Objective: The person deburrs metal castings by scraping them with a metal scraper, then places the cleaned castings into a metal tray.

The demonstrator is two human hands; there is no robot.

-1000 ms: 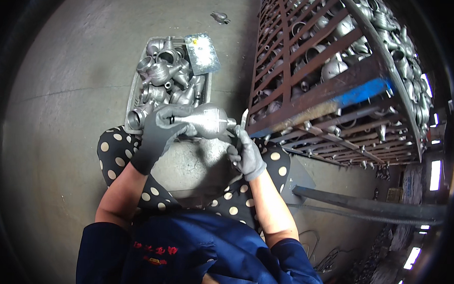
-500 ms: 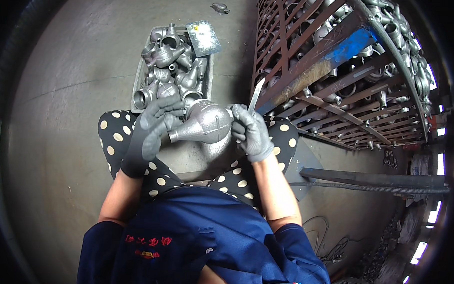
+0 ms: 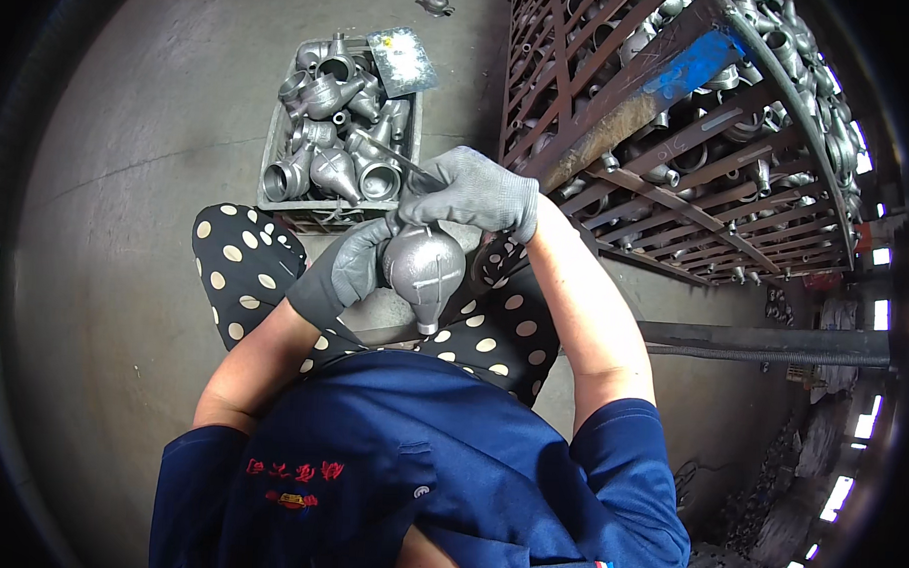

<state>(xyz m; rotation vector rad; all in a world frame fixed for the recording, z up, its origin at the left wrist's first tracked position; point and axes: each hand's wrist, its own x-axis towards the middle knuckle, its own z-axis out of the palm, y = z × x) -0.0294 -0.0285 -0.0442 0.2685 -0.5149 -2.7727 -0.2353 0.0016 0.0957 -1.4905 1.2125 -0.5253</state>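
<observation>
A bulb-shaped grey metal casting (image 3: pixel 424 267) hangs over my lap, its narrow neck pointing down toward me. My left hand (image 3: pixel 352 266), in a grey glove, is closed on the casting's far left side by its upper end. From the right, my right hand (image 3: pixel 478 192), gloved too, reaches across above the casting. Its fingers are wrapped round a narrow, flat, file-like metal tool (image 3: pixel 391 157), whose tip sticks out to the upper left. The tool's lower part is hidden in the glove, and I cannot tell whether it touches the casting.
Ahead of my knees stands a grey plastic crate (image 3: pixel 268 185) full of similar castings, with a metal plate (image 3: pixel 402 62) at its far right corner. To the right rises a rusty barred cage (image 3: pixel 620 130) heaped with castings. One small casting (image 3: pixel 435 4) lies on the far floor.
The casting has turned from neck-left to neck toward me. My left hand has closed on it. My right hand has moved up and left over it, its tool now pointing left.
</observation>
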